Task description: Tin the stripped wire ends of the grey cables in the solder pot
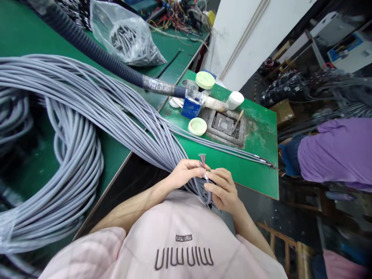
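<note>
Between my two hands, close to my chest, a grey cable end points up, its thin red, dark and pale wires fanned out at the tip. My left hand pinches near the base of these wires with thumb and forefinger. On the other side my right hand has its fingers closed round the grey jacket just below. Beneath both hands runs a thick bundle of grey cables, coming from a large coil at the left. Several separate cables lie across the green table, with stripped ends at its right edge.
On the green table stand a square solder pot, a white cup, a lidded jar, a shallow pale dish and a blue box. A dark hose crosses above. A person in purple is at right.
</note>
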